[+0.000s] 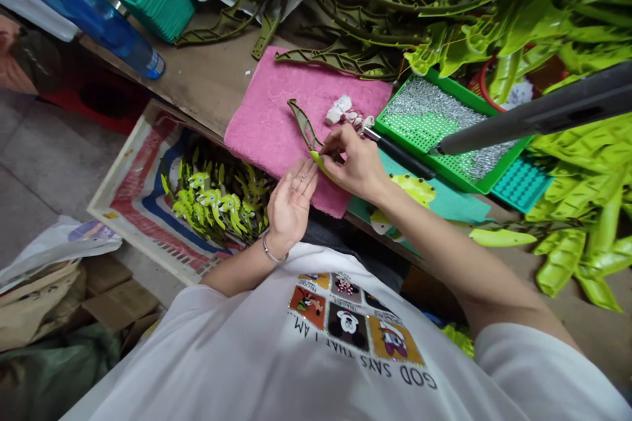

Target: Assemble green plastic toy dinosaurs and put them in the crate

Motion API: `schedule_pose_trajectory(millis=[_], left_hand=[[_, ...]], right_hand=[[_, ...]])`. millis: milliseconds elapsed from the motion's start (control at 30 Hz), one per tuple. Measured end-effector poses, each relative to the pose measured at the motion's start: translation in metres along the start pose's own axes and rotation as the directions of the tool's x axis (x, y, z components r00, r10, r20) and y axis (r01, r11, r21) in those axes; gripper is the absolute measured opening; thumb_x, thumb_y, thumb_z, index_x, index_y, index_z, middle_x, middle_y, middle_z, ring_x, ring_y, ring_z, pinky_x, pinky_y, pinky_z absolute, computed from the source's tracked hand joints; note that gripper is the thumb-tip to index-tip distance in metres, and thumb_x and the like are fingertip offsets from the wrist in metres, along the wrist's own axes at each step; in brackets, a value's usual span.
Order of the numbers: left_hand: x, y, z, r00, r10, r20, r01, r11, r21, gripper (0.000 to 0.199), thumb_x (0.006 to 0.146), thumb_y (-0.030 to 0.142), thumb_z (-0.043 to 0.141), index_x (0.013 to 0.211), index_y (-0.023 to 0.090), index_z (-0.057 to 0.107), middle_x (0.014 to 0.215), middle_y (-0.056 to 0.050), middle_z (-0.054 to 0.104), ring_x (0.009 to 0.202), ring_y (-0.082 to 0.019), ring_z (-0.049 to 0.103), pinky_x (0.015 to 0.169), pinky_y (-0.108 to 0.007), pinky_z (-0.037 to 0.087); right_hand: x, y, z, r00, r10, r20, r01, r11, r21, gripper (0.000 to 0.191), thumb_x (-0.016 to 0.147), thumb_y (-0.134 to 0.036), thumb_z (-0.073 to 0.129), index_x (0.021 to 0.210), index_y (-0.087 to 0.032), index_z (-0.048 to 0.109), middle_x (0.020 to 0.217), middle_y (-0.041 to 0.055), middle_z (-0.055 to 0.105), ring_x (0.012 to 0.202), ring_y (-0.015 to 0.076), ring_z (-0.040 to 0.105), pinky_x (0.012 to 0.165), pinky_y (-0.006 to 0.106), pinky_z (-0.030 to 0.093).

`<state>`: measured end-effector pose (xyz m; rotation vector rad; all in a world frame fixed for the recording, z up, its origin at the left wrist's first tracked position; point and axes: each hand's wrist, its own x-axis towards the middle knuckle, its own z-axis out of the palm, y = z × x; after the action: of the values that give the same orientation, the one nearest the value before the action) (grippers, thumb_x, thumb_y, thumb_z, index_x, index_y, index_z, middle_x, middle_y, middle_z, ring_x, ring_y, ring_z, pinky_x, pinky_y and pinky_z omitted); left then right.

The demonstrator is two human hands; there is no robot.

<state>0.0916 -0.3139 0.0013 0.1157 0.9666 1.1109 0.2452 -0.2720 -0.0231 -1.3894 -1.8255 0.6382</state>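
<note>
White printed T-shirt [276,355] fills the bottom of the view, with both forearms reaching out over it. Right hand [353,164] is closed in a pinch on a narrow plastic leaf [305,126], olive along its ribbed upper length and lime at the lower tip, holding it up just above a pink towel [276,118]. Left hand [291,204] lies open with the palm up, its fingertips [312,177] just beside the lime tip, apparently ready as a support. The towel sits at the front edge of a wooden tabletop [197,72], likely as a soft pad for the work. Small white lumps [340,108] rest on it beyond the leaf. Further right, within easy reach, are a black pen-like tool [397,154] and a green tray of silver beads [424,118], under a grey tube [533,112]. Lime plastic leaves [557,210] are heaped along the right side, while a painted tray [123,191] holding lime leaf pieces [212,197] sits below the tabletop's front edge, close to the left forearm.
</note>
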Motion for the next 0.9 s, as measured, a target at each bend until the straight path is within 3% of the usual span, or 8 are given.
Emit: schedule_pose_trajectory(millis=[267,467,600,700,800,900], left_hand=[[0.002,-0.001,-0.001,0.998,-0.038,0.050,0.040,0.998,-0.041,0.045,0.101,0.020,0.035,0.140,0.011,0.055,0.134,-0.014,0.066,0.137,-0.021,0.054,0.119,-0.038,0.037],[-0.001,-0.001,0.010,0.998,-0.065,0.017,0.065,0.998,-0.015,0.045,0.101,0.020,0.035,0.140,0.011,0.057,0.136,-0.013,0.066,0.138,-0.020,0.053,0.119,-0.034,0.038],[-0.005,-0.007,0.019,0.995,-0.091,0.039,0.091,0.996,-0.003,0.043,0.103,0.020,0.032,0.134,0.011,0.061,0.130,-0.011,0.069,0.139,-0.018,0.052,0.118,-0.030,0.039],[-0.010,-0.014,0.025,0.987,-0.133,0.088,0.133,0.991,0.004,0.044,0.103,0.020,0.032,0.137,0.013,0.059,0.132,-0.010,0.069,0.139,-0.019,0.051,0.119,-0.032,0.038],[-0.016,-0.024,0.027,0.968,-0.200,0.149,0.199,0.980,0.020,0.045,0.102,0.019,0.035,0.141,0.014,0.055,0.137,-0.011,0.065,0.141,-0.021,0.049,0.120,-0.036,0.037],[-0.020,-0.032,0.026,0.942,-0.273,0.194,0.270,0.962,0.043,0.044,0.100,0.018,0.040,0.142,0.014,0.054,0.135,-0.013,0.067,0.138,-0.023,0.052,0.120,-0.039,0.037]], right_hand=[[0.003,0.008,0.004,1.000,-0.020,0.004,0.020,0.996,-0.090,0.022,0.077,-0.014,0.060,0.096,-0.023,0.053,0.084,0.0027,0.073,0.079,0.0223,0.070,0.076,0.038,0.053],[-0.023,-0.021,-0.004,0.995,-0.058,-0.079,0.045,0.986,-0.160,0.012,0.088,-0.019,0.058,0.100,-0.022,0.058,0.093,0.0052,0.074,0.082,0.0210,0.069,0.076,0.037,0.052],[-0.046,-0.035,0.001,0.979,-0.076,-0.190,0.012,0.948,-0.317,0.007,0.089,-0.021,0.060,0.096,-0.022,0.059,0.085,0.0045,0.073,0.080,0.0218,0.066,0.074,0.038,0.048],[-0.059,-0.036,0.002,0.956,-0.009,-0.294,-0.082,0.952,-0.295,0.009,0.087,-0.020,0.060,0.095,-0.022,0.057,0.085,0.0045,0.071,0.079,0.0214,0.066,0.073,0.038,0.048],[-0.076,-0.034,-0.012,0.930,0.080,-0.360,-0.151,0.974,-0.172,0.015,0.086,-0.020,0.060,0.099,-0.023,0.054,0.087,0.0025,0.068,0.078,0.0193,0.066,0.072,0.036,0.052],[-0.103,-0.032,-0.038,0.900,0.107,-0.422,-0.197,0.964,-0.177,0.017,0.086,-0.022,0.064,0.099,-0.025,0.053,0.086,0.0012,0.067,0.076,0.0189,0.067,0.071,0.036,0.054]])
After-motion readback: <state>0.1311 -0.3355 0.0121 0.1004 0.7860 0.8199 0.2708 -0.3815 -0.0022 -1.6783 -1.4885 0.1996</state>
